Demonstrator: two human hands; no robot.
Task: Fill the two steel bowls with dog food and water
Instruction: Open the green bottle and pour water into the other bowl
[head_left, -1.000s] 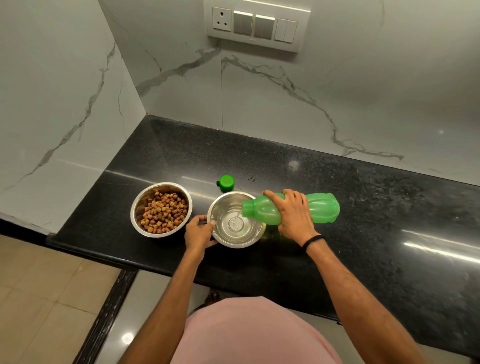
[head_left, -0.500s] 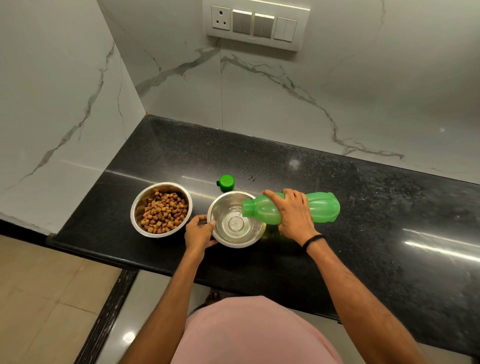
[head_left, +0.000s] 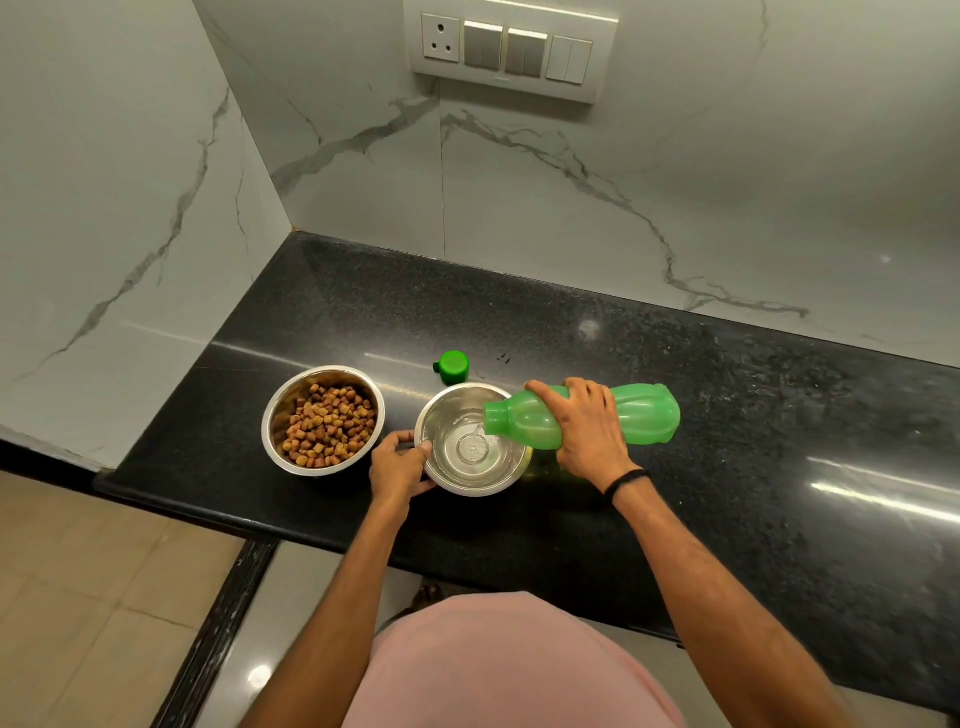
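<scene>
Little moved: right hand (head_left: 587, 428) still grips tipped green bottle (head_left: 647, 413) pouring into shallow-filled water bowl (head_left: 467, 488), left hand (head_left: 400, 466) pinching its rim; kibble bowl (head_left: 271, 423) done, water partway.

Both bare arms reach forward from the bottom of the view. The left arm (head_left: 332, 597) runs up and slightly right, and the right arm (head_left: 727, 587) angles up and to the left. The left hand (head_left: 400, 465) curls round the near-left rim of the round shiny steel bowl (head_left: 470, 491), its thumb tip on the rim. The right hand (head_left: 587, 426), knuckles up, wraps over the middle of the translucent green plastic bottle (head_left: 647, 413), which lies on its side. A thin black band (head_left: 626, 480) circles the right wrist.
</scene>
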